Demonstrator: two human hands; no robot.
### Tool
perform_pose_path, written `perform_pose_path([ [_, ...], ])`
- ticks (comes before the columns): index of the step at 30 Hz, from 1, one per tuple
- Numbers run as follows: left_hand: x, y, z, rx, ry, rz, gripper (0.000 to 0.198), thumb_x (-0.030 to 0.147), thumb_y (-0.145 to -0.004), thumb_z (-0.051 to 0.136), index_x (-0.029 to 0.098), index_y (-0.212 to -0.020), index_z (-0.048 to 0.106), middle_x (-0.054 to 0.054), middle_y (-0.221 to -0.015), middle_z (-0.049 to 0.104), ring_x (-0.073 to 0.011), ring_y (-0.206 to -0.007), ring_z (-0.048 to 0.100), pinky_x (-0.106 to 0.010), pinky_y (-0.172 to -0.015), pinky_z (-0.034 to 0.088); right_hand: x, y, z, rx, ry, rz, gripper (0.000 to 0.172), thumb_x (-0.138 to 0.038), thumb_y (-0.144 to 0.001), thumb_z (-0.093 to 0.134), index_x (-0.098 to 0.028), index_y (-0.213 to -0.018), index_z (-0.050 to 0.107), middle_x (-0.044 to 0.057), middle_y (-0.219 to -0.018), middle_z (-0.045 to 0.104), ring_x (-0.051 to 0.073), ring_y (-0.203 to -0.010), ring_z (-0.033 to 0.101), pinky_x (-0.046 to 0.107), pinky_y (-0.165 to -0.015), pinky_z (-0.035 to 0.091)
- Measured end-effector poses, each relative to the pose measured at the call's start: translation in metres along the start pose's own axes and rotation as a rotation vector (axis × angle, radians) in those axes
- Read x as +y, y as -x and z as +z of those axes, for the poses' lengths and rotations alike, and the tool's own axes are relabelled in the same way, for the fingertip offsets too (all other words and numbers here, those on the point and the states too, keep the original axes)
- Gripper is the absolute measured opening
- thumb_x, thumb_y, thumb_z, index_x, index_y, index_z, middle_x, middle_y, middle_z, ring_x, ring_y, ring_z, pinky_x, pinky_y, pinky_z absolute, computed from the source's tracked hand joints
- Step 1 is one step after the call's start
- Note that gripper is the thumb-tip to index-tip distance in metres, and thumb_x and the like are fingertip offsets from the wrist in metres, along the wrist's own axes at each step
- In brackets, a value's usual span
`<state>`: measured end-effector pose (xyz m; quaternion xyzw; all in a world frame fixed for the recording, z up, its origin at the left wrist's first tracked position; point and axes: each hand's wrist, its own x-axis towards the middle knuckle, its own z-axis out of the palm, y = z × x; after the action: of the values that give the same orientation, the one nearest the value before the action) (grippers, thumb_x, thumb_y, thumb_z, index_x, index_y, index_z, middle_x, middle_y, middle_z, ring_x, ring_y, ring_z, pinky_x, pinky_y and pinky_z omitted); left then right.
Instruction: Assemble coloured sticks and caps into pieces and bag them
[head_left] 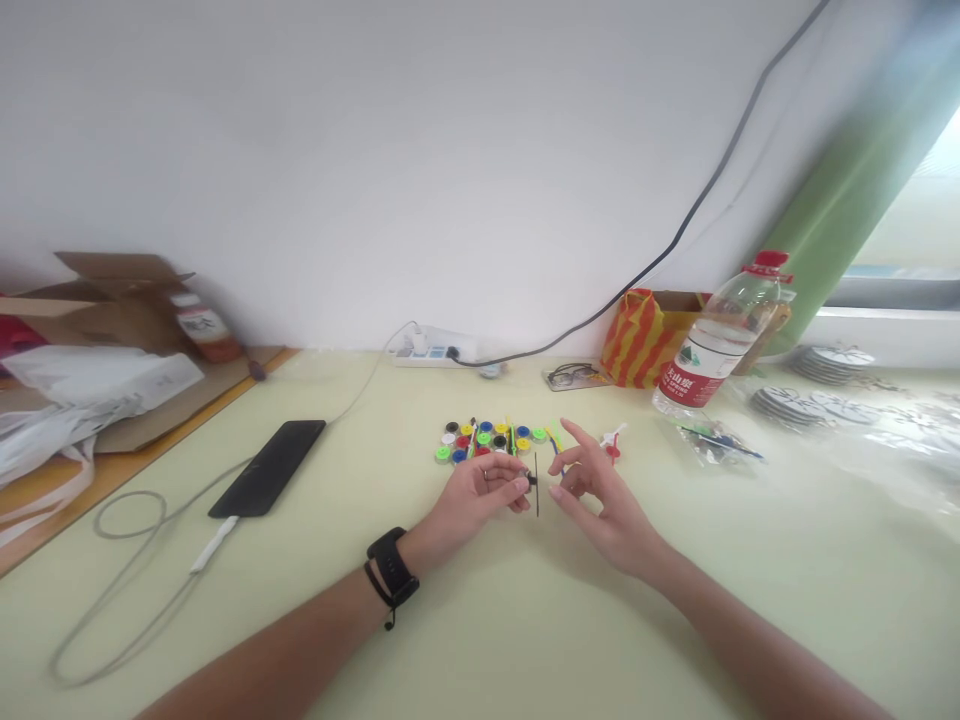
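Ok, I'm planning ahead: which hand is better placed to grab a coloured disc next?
Probably the right hand: it looks empty and open, while the left hand pinches a small dark part.

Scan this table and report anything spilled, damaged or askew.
I see no spill or damage. The water bottle on the right looks tilted, though probably from lens distortion: the drink bottle at far left leans the opposite way.
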<state>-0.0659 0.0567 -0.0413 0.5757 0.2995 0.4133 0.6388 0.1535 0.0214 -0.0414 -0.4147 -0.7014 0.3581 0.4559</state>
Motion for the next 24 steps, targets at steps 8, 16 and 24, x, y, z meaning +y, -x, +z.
perform_pose_path([
  [8,0.003,0.000,0.002,0.029,-0.004,-0.020,0.037,0.041,-0.083,0.084,0.014,-0.103,0.069,-0.006,-0.085,0.070,-0.0187,-0.075,0.070,-0.031,-0.072,0.055,-0.010,-0.005,-0.012,-0.230,-0.104,0.093,0.058,-0.047,-0.103,0.042,-0.021,-0.051,0.043,0.002,-0.059,0.047,0.016,-0.058,0.048,0.033,-0.060,0.045],
  [16,0.006,0.001,0.003,0.007,-0.021,-0.034,0.039,0.044,-0.081,0.084,0.014,-0.102,0.069,-0.007,-0.086,0.071,-0.0196,-0.075,0.070,-0.032,-0.074,0.056,-0.009,-0.007,-0.004,-0.024,-0.101,0.058,0.024,-0.047,-0.093,0.067,-0.024,-0.093,0.061,0.004,-0.087,0.064,0.019,-0.076,0.061,0.033,-0.068,0.052],
  [24,0.003,0.001,0.001,-0.017,-0.031,-0.022,0.036,0.042,-0.085,0.082,0.014,-0.104,0.068,-0.007,-0.089,0.071,-0.0192,-0.076,0.070,-0.032,-0.075,0.056,0.000,-0.004,0.004,-0.064,-0.003,0.060,0.016,-0.036,-0.095,0.064,-0.025,-0.107,0.065,0.005,-0.096,0.068,0.018,-0.079,0.064,0.035,-0.074,0.057],
])
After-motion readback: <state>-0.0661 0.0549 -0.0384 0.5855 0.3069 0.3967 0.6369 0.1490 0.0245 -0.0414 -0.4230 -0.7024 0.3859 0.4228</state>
